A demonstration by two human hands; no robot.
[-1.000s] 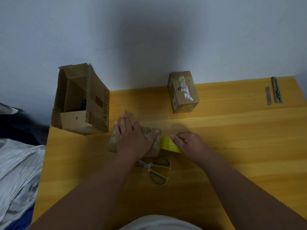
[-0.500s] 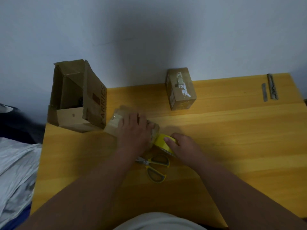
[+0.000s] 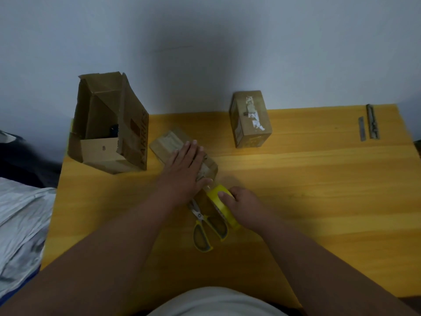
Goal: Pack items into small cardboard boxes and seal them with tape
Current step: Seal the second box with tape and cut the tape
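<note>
A: Head view: where does the small box (image 3: 182,151) lie from the right hand's (image 3: 245,205) grip?

B: Up and to the left, touching the yellow tape roll (image 3: 222,206) that grip is clasped round. The box's long axis runs diagonally away from it. The left hand (image 3: 184,172) presses flat on top, fingers straight.

A: Materials?

B: Creased matte cardboard, already taped in patches; glossy tape; smooth wooden bench (image 3: 319,190). Yellow-handled scissors (image 3: 205,226) lie just below the grip, touching the roll.
</note>
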